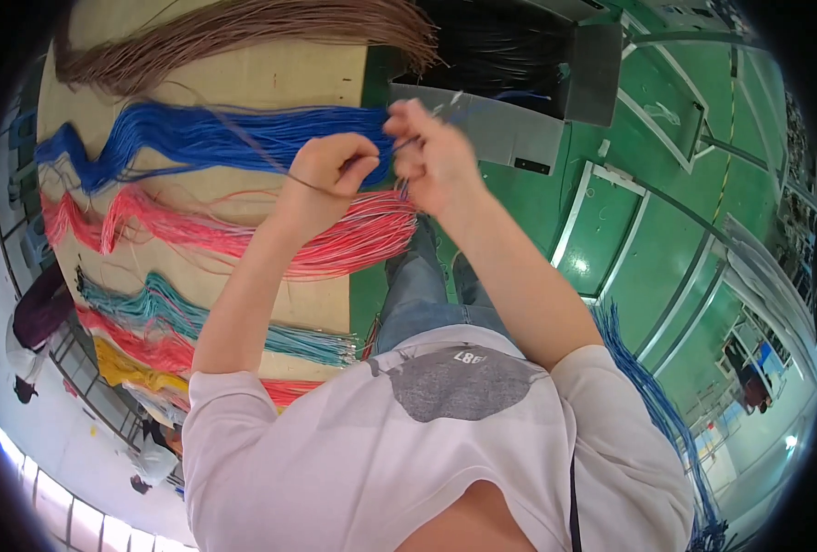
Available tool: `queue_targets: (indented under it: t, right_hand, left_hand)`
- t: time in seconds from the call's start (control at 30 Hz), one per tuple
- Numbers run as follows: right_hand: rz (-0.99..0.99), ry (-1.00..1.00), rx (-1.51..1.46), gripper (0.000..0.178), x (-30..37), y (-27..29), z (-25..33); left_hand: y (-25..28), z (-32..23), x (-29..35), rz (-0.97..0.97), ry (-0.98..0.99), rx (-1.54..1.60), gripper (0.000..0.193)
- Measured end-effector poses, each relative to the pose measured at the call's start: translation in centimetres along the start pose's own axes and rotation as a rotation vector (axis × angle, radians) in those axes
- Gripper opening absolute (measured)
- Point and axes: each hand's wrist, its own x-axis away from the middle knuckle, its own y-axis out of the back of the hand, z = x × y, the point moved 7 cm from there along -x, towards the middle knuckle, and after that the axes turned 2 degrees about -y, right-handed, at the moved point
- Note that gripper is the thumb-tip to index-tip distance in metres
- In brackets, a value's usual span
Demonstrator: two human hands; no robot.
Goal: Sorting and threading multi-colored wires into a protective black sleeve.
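Note:
My left hand (325, 179) is closed, thumb against curled fingers, above the table's right edge. A thin brown wire (252, 143) runs from the upper left into it and passes around the hand. Just to the right, my right hand (431, 161) has its fingers curled together, slightly blurred. A short dark strand shows at its fingers, but what it grips is not clear. Beneath the hands lie a bundle of blue wires (243, 138) and a bundle of pink-red wires (335, 241), their ends reaching the table edge.
A brown wire bundle (243, 41) lies at the table's far side. Teal wires (215, 317) and yellow ones (123, 363) are nearer on the tan table (321, 304). Right of it, a grey box (509, 133) holds black wires. Metal frames (601, 225) stand over the green floor.

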Motion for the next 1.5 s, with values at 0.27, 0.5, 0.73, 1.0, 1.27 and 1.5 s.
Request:
queue_targets:
  t: [0.27, 0.5, 0.73, 1.0, 1.27, 1.5]
  right_hand:
    - [0.069, 0.568, -0.053, 0.021, 1.5, 2.9, 11.8]
    - [0.042, 0.65, 0.055, 0.036, 5.2, 3.4, 14.4]
    - [0.108, 0.669, 0.128, 0.042, 6.6, 2.3, 11.8]
    - [0.238, 0.469, 0.425, 0.024, 6.9, 0.4, 6.4]
    - [0.49, 0.241, 0.641, 0.026, 10.7, -7.1, 0.6]
    - [0.46, -0.021, 0.539, 0.04, 11.2, -8.5, -1.9]
  left_hand:
    - [4.3, -0.5, 4.9, -0.716, -0.126, -0.439, 0.018]
    - [-6.2, 4.1, 6.1, -0.171, -0.122, -0.723, 0.006]
    - [-3.2, 3.8, 6.7, -0.183, 0.025, -0.214, 0.005]
    - [8.1, -1.5, 11.2, -0.479, 0.196, 0.961, 0.007]
    - [0.8, -4.2, 10.5, -0.28, 0.283, 0.292, 0.009]
    - [2.5, -7.6, 9.3, -0.546, -0.197, 0.459, 0.024]
